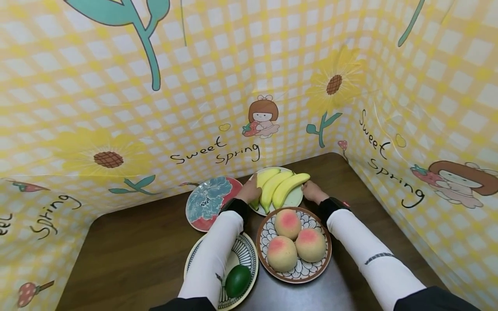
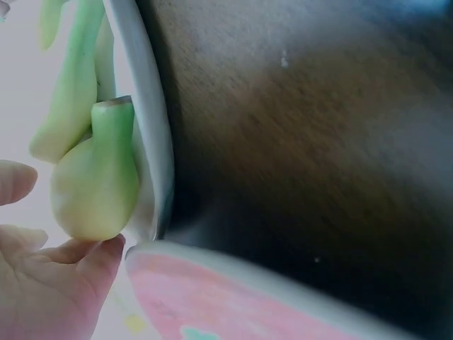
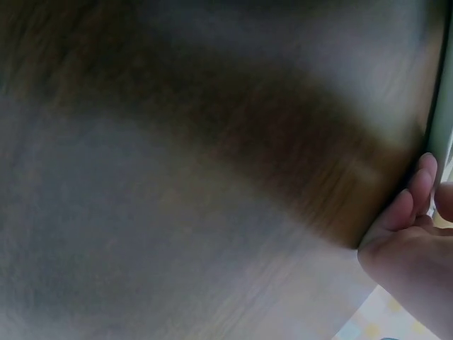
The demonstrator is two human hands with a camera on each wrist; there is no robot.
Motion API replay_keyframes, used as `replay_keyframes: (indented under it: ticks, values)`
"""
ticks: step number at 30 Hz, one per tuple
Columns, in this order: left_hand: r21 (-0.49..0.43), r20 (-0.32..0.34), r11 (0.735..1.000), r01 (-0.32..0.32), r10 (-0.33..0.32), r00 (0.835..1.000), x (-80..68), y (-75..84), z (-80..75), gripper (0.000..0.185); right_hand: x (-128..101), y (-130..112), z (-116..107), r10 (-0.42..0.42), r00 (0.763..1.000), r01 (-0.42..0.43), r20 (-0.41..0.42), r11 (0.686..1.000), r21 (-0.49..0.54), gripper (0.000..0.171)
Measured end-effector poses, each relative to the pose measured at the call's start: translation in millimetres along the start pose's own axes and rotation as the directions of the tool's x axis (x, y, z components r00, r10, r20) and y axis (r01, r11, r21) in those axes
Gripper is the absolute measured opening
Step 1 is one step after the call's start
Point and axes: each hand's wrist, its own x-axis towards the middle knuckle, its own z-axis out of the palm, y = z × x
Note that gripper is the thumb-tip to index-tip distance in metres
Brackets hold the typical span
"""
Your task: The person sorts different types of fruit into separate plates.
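Observation:
Several yellow bananas (image 1: 276,190) lie side by side on a pale plate (image 1: 297,197) at the back of the table. My left hand (image 1: 250,189) is at the plate's left side, its fingers round the leftmost banana (image 2: 95,188). In the left wrist view the fingertips touch that banana's rounded side, close to the rim, and its cut stem points away. At the opposite side, my right hand (image 1: 313,191) pinches the plate's right rim. The right wrist view has its curled fingers (image 3: 400,210) at the rim, the thumb on the other side.
A brown-rimmed plate (image 1: 327,255) with three peaches (image 1: 311,245) stands just in front. Left of it, partly under my left sleeve, a patterned bowl (image 1: 253,259) holds a dark green oval fruit (image 1: 238,280). A red plate with a blue flower (image 1: 210,199) lies back left. Checked cloth walls (image 1: 202,108) border the table.

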Motion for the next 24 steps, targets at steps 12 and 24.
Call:
replay_keyframes:
  ticks: [12,24]
  values:
    - [0.005,0.074,0.998,-0.064,0.064,0.995,-29.5,25.9,-22.3,0.066,-53,-33,-35,0.059,0.998,-0.06,0.008,0.989,0.134,0.039]
    - [0.088,-0.018,0.977,-0.193,0.195,0.981,-71.9,-17.9,-88.2,0.077,-99,-63,-95,-0.156,0.981,0.142,-0.114,0.982,-0.121,0.071]
